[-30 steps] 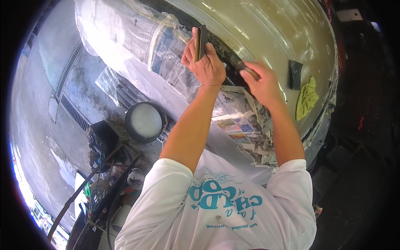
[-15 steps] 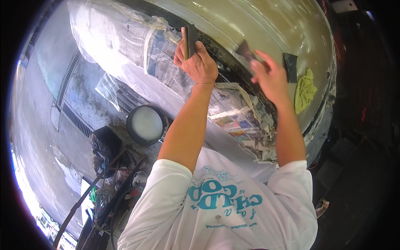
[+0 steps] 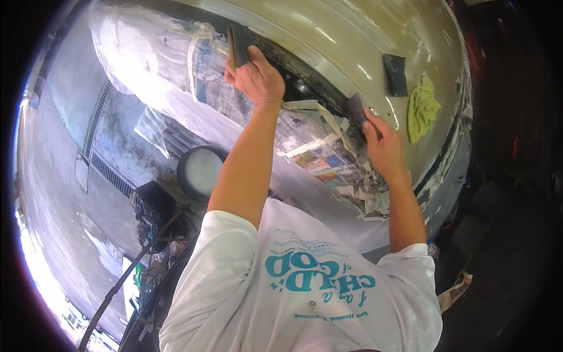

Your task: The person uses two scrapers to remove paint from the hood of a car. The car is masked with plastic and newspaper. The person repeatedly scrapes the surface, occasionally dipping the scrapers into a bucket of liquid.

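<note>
My left hand (image 3: 256, 80) is closed round a flat block with a tan edge and a dark sheet over it, probably sandpaper (image 3: 241, 50). It hovers over the newspaper masking (image 3: 234, 105) near the dark gap along the panel's edge. Between the fingers and thumb of my right hand (image 3: 384, 142) is a small dark piece of sandpaper (image 3: 356, 108), at the lower edge of the glossy beige vehicle panel (image 3: 328, 35). Whether it touches the panel I cannot tell. A dark square sheet (image 3: 396, 75) and a crumpled yellow-green cloth (image 3: 423, 110) lie on the panel beyond that hand.
On the floor at left stands a round dark basin (image 3: 202, 173) of whitish liquid. Near it are a black plastic bag (image 3: 151, 202), a long rod (image 3: 111, 293) and a floor drain grate (image 3: 111, 176). Peeling tape (image 3: 328, 120) edges the masking paper.
My left hand has shifted up and left with the block. My right hand, blurred before, has come down to the panel's lower edge with its piece. The view has shifted a little.
</note>
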Action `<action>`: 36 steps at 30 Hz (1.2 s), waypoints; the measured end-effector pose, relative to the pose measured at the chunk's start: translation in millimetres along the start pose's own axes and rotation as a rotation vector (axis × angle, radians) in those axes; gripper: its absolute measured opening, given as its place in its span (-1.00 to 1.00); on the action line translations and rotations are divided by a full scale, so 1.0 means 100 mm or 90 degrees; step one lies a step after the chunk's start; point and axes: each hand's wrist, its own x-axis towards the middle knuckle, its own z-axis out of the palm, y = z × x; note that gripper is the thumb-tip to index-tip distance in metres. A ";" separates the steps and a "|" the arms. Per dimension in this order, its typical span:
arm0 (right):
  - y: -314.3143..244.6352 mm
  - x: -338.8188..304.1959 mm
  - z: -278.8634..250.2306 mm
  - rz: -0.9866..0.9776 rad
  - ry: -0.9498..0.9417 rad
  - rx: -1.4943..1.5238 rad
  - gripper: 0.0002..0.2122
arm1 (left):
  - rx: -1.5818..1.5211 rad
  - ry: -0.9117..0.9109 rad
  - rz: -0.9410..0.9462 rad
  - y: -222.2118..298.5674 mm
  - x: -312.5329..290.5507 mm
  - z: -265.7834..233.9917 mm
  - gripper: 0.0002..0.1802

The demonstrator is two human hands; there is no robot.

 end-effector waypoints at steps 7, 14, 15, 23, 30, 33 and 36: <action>0.02 0.12 0.16 -0.098 0.037 -0.059 -0.66 | 0.029 0.010 0.010 0.11 0.00 0.03 -0.48; 0.23 -0.08 -0.07 -0.082 0.066 -0.103 -0.70 | 0.009 0.009 0.005 0.17 0.01 0.02 -0.33; 0.21 -0.10 -0.07 -0.082 0.059 -0.095 -0.70 | -0.010 -0.009 -0.008 0.17 -0.01 0.01 -0.27; 0.46 -0.48 -0.36 0.059 0.120 0.139 -0.65 | 0.030 0.004 -0.008 0.15 0.01 0.03 -0.24; 0.22 -0.34 -0.13 0.039 0.052 0.031 -0.63 | 0.034 0.014 0.002 0.10 0.04 0.05 -0.28; 0.18 -0.18 -0.04 -0.021 0.059 -0.061 -0.62 | 0.035 0.005 -0.002 0.13 0.00 0.03 -0.27; 0.32 -0.13 -0.08 -0.145 0.058 -0.118 -0.63 | 0.049 -0.008 -0.019 0.16 0.02 -0.01 -0.27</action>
